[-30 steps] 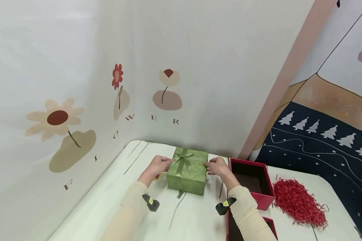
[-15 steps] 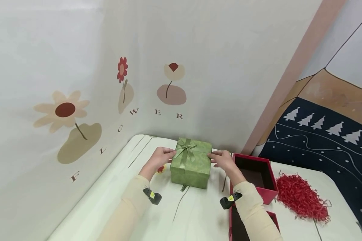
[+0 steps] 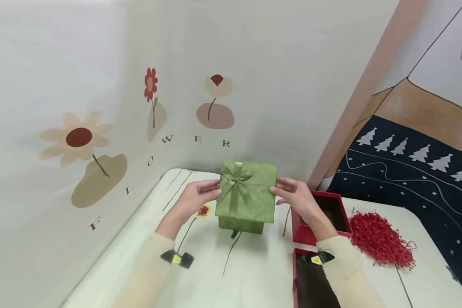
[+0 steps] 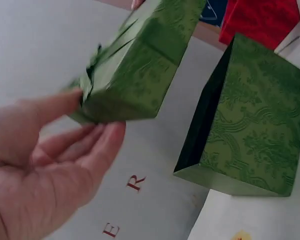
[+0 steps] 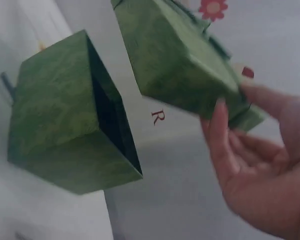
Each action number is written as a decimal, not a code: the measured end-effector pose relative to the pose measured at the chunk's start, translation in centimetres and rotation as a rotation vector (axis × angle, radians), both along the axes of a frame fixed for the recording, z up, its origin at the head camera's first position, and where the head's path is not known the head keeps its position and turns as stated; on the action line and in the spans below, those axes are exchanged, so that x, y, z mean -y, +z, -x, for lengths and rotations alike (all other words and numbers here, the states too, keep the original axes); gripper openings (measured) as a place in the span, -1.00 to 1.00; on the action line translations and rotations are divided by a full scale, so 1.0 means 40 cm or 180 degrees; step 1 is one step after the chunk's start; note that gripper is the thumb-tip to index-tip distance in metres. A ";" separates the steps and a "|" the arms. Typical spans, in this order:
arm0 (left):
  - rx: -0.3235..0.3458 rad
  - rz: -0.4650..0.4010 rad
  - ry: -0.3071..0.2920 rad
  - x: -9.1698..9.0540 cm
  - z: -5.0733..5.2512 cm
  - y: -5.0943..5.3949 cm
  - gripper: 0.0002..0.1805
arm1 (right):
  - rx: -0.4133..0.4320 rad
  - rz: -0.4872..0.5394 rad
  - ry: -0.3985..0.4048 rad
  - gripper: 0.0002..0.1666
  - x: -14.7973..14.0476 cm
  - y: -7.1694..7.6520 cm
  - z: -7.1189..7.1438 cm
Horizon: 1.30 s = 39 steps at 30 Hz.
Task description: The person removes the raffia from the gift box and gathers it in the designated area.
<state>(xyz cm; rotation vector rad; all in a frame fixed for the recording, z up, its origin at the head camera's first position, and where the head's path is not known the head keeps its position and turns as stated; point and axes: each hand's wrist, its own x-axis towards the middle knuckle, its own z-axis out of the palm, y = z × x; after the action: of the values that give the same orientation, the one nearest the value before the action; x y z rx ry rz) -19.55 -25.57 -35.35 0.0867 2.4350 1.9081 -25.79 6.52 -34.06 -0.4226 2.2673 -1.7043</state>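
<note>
A green patterned box lid [image 3: 254,203] with a ribbon bow [image 3: 236,179] is held in the air by both hands. My left hand [image 3: 196,194] pinches its left edge between thumb and fingers, and my right hand [image 3: 297,197] pinches the right edge. Below it on the table stands the green box base [image 3: 240,224], mostly covered by the lid in the head view. In the left wrist view a wide gap parts the lid [image 4: 145,75] from the open-topped base [image 4: 255,125]. The right wrist view shows the base's dark inside, its contents not visible.
Two open red boxes stand to the right, one behind [image 3: 306,234] and one in front [image 3: 315,282], partly hidden by the right arm. Beyond them lies a heap of red shredded paper [image 3: 381,239]. A printed cloth wall [image 3: 285,107] rises behind the white table [image 3: 208,273].
Both hands have lifted the lid up off the base, which stays on the table. Earlier the lid sat on the box. The head view has also shifted slightly.
</note>
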 end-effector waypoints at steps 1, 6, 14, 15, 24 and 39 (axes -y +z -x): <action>-0.0028 -0.0024 -0.0095 0.007 -0.019 -0.002 -0.34 | -0.0050 0.0021 0.0138 -0.16 -0.010 0.003 -0.014; -0.0299 -0.0294 -0.0917 0.030 -0.101 -0.014 -0.42 | -0.0313 0.0374 0.1141 -0.35 -0.054 0.007 -0.090; -0.0842 0.0659 -0.1561 0.016 -0.188 -0.046 -0.68 | -0.1223 -0.0334 0.2057 -0.66 -0.089 -0.001 -0.196; -0.0919 0.0857 -0.1585 0.011 -0.200 -0.055 -0.70 | -0.1322 -0.0474 0.2119 -0.65 -0.090 -0.009 -0.208; -0.1490 0.2192 -0.1479 -0.004 -0.248 -0.142 -0.50 | -0.1845 -0.1596 0.2228 -0.63 -0.048 -0.100 -0.259; -0.1912 0.2512 -0.1328 -0.002 -0.228 -0.239 -0.48 | -0.2525 -0.1835 0.2348 -0.68 -0.018 -0.191 -0.261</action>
<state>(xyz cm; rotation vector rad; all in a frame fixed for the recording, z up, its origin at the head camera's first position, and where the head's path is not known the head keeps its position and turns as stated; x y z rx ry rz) -10.42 -25.49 -44.92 1.1461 2.9919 0.7281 -15.37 7.25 -41.72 -1.7298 2.4164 -0.5072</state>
